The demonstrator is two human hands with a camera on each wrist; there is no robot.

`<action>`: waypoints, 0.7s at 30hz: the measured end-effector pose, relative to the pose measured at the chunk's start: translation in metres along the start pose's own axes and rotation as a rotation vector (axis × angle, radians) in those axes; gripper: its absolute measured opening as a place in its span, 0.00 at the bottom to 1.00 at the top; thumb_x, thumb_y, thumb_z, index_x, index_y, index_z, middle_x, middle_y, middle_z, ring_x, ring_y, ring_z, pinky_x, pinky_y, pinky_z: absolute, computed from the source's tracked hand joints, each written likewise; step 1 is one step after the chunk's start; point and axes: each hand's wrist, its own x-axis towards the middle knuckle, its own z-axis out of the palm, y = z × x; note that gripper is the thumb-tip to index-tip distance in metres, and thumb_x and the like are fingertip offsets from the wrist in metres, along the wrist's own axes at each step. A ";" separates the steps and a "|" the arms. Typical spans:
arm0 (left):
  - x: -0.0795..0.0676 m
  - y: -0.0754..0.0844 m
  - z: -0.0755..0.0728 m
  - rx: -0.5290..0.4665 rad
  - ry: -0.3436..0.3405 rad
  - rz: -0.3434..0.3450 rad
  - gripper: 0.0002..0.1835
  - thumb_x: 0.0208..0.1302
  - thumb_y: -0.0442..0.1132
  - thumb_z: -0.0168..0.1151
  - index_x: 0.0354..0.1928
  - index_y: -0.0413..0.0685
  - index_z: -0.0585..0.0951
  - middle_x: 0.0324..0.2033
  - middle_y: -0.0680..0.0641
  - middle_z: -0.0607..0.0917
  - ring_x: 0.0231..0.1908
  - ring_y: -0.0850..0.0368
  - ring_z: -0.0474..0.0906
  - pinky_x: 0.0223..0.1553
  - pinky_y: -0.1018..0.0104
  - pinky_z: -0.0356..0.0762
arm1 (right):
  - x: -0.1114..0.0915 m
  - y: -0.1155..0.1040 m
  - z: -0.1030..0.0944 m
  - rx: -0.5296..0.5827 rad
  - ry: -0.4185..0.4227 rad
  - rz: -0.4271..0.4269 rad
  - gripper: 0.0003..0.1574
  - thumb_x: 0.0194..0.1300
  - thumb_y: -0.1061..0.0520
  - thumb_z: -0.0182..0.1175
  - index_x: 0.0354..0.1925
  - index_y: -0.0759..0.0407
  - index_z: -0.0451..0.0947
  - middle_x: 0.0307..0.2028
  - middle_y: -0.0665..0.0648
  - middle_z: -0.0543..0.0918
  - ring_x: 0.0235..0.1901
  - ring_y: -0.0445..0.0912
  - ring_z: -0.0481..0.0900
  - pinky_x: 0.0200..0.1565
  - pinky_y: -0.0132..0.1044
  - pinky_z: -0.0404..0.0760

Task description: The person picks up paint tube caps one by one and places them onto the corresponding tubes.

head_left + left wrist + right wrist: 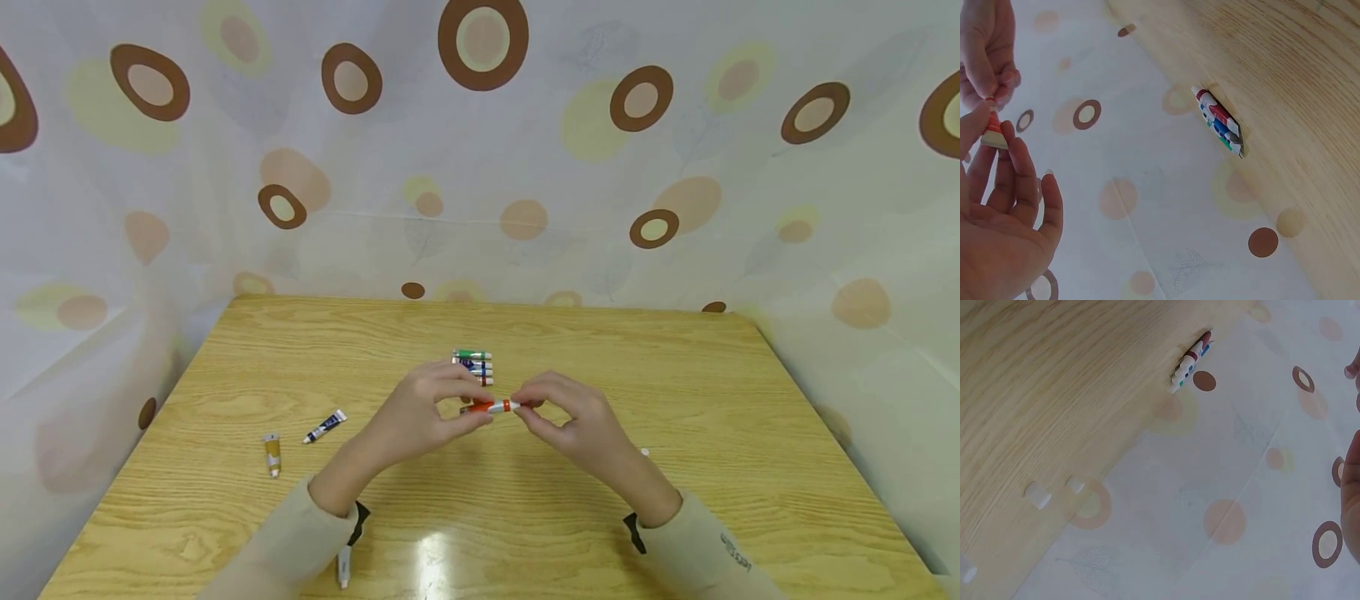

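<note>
An orange-red paint tube (483, 407) is held level over the middle of the table. My left hand (442, 407) pinches its body between thumb and fingers. At the other end, the fingertips of my right hand (573, 417) pinch the white cap (515, 406). In the left wrist view the tube's flat crimped end (994, 140) points toward the left palm, and the right hand (988, 53) grips the far end. Only part of a hand (1352, 494) shows at the right wrist view's edge; the tube is out of sight there.
Just beyond the left hand lies a row of paint tubes (472, 355), green, blue and red among them. Left of it are a dark blue tube (326, 427) and an ochre tube (272, 456). A white tube (344, 568) lies near the left sleeve. Small white caps (1038, 495) rest on the table.
</note>
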 end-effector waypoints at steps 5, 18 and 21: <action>0.002 0.002 0.000 0.013 0.013 -0.011 0.10 0.56 0.38 0.79 0.40 0.48 0.92 0.38 0.53 0.90 0.36 0.61 0.81 0.40 0.69 0.81 | -0.001 0.000 0.000 -0.012 -0.013 0.017 0.09 0.62 0.67 0.71 0.41 0.59 0.86 0.37 0.53 0.88 0.35 0.42 0.84 0.42 0.27 0.85; 0.008 0.006 0.007 0.234 0.120 0.087 0.10 0.52 0.39 0.81 0.37 0.49 0.91 0.37 0.54 0.89 0.41 0.58 0.84 0.47 0.62 0.81 | -0.001 -0.002 -0.003 -0.043 -0.035 0.099 0.15 0.74 0.48 0.60 0.40 0.58 0.84 0.37 0.51 0.87 0.35 0.39 0.83 0.39 0.30 0.84; 0.008 0.007 0.008 0.268 0.127 0.103 0.09 0.53 0.39 0.81 0.37 0.49 0.92 0.37 0.54 0.89 0.41 0.58 0.84 0.48 0.61 0.82 | -0.001 -0.002 -0.003 -0.052 -0.032 0.096 0.07 0.71 0.54 0.66 0.40 0.58 0.84 0.36 0.51 0.86 0.34 0.40 0.83 0.39 0.30 0.84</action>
